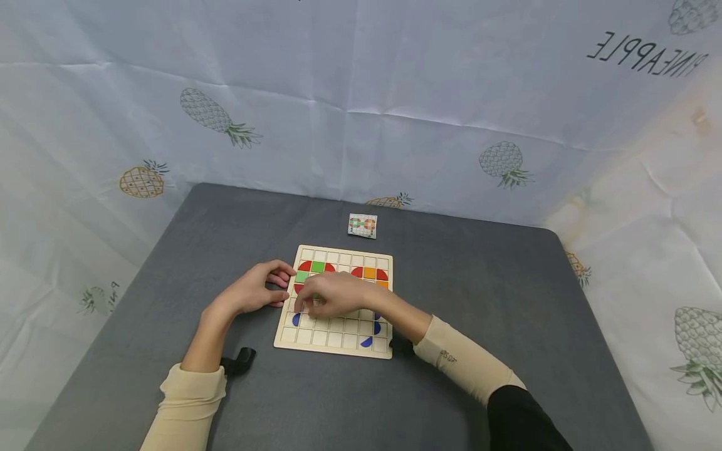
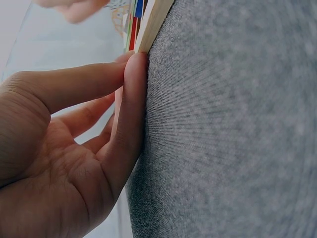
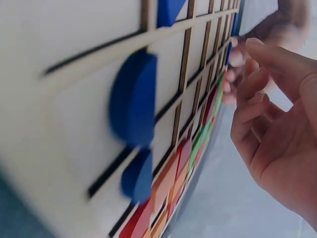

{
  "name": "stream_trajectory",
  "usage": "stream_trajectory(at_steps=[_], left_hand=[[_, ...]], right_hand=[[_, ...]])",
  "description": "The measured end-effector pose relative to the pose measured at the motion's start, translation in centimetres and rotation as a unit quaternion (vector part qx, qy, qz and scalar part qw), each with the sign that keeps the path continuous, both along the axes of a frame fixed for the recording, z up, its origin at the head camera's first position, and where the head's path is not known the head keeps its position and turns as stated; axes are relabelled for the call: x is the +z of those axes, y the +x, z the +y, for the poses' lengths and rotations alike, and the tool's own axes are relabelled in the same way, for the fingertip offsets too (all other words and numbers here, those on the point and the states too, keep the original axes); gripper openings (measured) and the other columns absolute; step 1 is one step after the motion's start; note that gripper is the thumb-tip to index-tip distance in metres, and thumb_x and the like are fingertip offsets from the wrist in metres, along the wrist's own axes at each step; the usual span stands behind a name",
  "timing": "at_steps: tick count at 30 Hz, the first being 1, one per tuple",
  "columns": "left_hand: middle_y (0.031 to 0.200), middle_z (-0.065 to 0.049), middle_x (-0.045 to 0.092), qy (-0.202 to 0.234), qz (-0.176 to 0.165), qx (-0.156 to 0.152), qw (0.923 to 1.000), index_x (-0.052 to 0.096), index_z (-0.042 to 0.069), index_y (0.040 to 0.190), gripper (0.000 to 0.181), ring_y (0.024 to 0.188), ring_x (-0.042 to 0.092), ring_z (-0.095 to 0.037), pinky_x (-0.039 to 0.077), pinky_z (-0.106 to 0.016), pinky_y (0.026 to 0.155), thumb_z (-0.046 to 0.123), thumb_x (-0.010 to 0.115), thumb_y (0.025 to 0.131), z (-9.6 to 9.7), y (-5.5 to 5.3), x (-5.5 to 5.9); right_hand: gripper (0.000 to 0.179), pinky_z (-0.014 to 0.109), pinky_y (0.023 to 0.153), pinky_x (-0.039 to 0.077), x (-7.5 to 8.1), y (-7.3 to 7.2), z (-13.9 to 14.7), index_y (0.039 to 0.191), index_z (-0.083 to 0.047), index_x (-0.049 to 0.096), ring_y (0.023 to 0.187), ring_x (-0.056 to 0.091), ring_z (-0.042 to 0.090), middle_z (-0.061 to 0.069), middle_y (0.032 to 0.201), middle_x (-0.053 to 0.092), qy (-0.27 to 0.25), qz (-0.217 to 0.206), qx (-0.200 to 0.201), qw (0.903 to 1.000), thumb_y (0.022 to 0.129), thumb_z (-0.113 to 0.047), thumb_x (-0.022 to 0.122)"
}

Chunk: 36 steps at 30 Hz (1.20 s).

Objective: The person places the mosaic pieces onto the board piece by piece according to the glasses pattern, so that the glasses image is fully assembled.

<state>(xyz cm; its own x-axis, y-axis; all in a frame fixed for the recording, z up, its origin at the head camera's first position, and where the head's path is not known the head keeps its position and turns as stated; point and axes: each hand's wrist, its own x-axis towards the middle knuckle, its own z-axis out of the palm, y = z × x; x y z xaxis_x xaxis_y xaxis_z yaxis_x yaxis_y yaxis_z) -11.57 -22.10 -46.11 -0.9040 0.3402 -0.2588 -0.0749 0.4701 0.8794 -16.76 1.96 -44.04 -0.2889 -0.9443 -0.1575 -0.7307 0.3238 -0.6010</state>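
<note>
A pale wooden grid board lies on the table under my hands. My left hand touches its left edge with thumb and fingertips. Above the board's left part is my right hand, fingers bent down near a blue half-round piece; the fingertips hide whatever lies beneath them. More blue pieces sit along the right side, one of them tilted in its square. Red, green and orange pieces fill squares higher up, such as the green square and orange square.
Behind the board lies a small pattern card with coloured shapes. The grey table reaches to a pineapple-print curtain. A black strap hangs at the left wrist.
</note>
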Motion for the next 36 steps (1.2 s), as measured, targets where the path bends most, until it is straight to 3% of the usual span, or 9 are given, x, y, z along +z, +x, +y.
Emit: stream_trajectory(at_steps=[6, 11, 19, 25, 32, 36], left_hand=[[0.12, -0.024, 0.061, -0.001, -0.006, 0.007, 1.0, 0.057, -0.007, 0.141, 0.046, 0.11, 0.062, -0.03, 0.068, -0.034, 0.077, -0.005, 0.074, 0.098, 0.1, 0.0, -0.1], [0.12, -0.024, 0.061, -0.007, -0.008, 0.01, 0.9999, 0.057, -0.006, 0.141, 0.045, 0.109, 0.06, -0.029, 0.068, -0.032, 0.077, -0.005, 0.073, 0.099, 0.3, -0.1, 0.0], [0.12, -0.023, 0.06, -0.008, -0.014, 0.014, 0.9998, 0.057, -0.005, 0.14, 0.043, 0.11, 0.059, -0.029, 0.067, -0.032, 0.077, -0.005, 0.072, 0.099, 0.3, -0.2, 0.0], [0.122, -0.023, 0.06, -0.007, -0.017, 0.015, 0.9997, 0.057, -0.004, 0.14, 0.043, 0.112, 0.059, -0.03, 0.067, -0.032, 0.078, -0.005, 0.072, 0.1, 0.2, -0.2, 0.0], [0.121, -0.024, 0.059, -0.006, -0.015, 0.011, 0.9998, 0.056, -0.006, 0.141, 0.045, 0.111, 0.058, -0.031, 0.067, -0.032, 0.078, -0.005, 0.072, 0.099, 0.2, -0.2, 0.0], [0.122, -0.023, 0.059, -0.005, -0.019, 0.014, 0.9997, 0.056, -0.005, 0.142, 0.046, 0.111, 0.058, -0.03, 0.068, -0.032, 0.078, -0.006, 0.072, 0.099, 0.2, -0.2, 0.0]], right_hand=[[0.021, 0.017, 0.078, 0.052, 0.3, -0.2, 3.6, 0.123, -0.017, 0.08, 0.085, 0.062, 0.008, -0.003, 0.108, 0.074, -0.02, -0.016, -0.031, 0.9992, 0.104, -0.013, 0.072], [0.021, 0.02, 0.072, 0.051, 0.6, -0.1, 8.0, 0.123, -0.016, 0.08, 0.079, 0.059, 0.006, -0.004, 0.106, 0.073, -0.025, -0.009, -0.067, 0.9974, 0.103, -0.016, 0.075], [0.02, 0.021, 0.066, 0.049, 1.1, -0.1, 15.8, 0.12, -0.016, 0.081, 0.074, 0.057, 0.006, -0.005, 0.102, 0.074, -0.005, -0.019, -0.145, 0.9892, 0.101, -0.015, 0.078], [0.022, 0.022, 0.067, 0.055, 0.7, 0.2, 20.8, 0.12, -0.014, 0.081, 0.075, 0.061, 0.002, 0.0, 0.106, 0.077, 0.017, -0.048, -0.186, 0.9813, 0.098, -0.013, 0.081], [0.026, 0.023, 0.068, 0.056, -0.6, 0.6, 24.6, 0.119, -0.014, 0.081, 0.079, 0.062, 0.003, 0.003, 0.111, 0.079, 0.028, -0.089, -0.207, 0.9739, 0.094, -0.008, 0.083], [0.02, 0.023, 0.067, 0.056, -0.9, 0.6, 25.4, 0.115, -0.014, 0.082, 0.078, 0.062, 0.002, 0.002, 0.108, 0.079, 0.024, -0.091, -0.212, 0.9729, 0.095, -0.011, 0.084]])
